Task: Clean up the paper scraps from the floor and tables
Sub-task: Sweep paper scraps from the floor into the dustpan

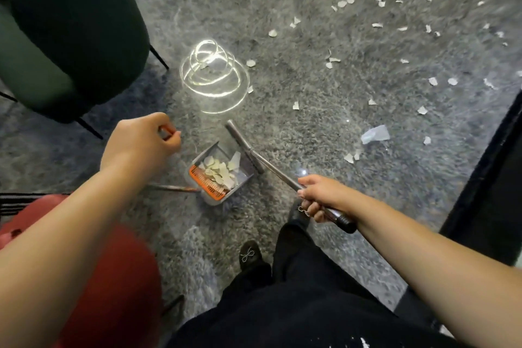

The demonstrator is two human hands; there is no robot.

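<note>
A grey dustpan (pixel 210 197) with an orange comb edge stands on the glossy grey floor and holds several white paper scraps (pixel 223 168). My left hand (pixel 141 141) grips the orange top of the dustpan's long handle. My right hand (pixel 322 196) holds the metal handle of a broom (pixel 244 144), whose grey head lies at the dustpan's mouth. Many paper scraps (pixel 375 134) lie scattered over the floor to the right and further away.
A dark green chair (pixel 73 34) stands at the upper left, a red seat (pixel 93 271) at the lower left. A dark edge (pixel 485 178) runs along the right. My feet in black shoes (pixel 250 256) are just below the dustpan.
</note>
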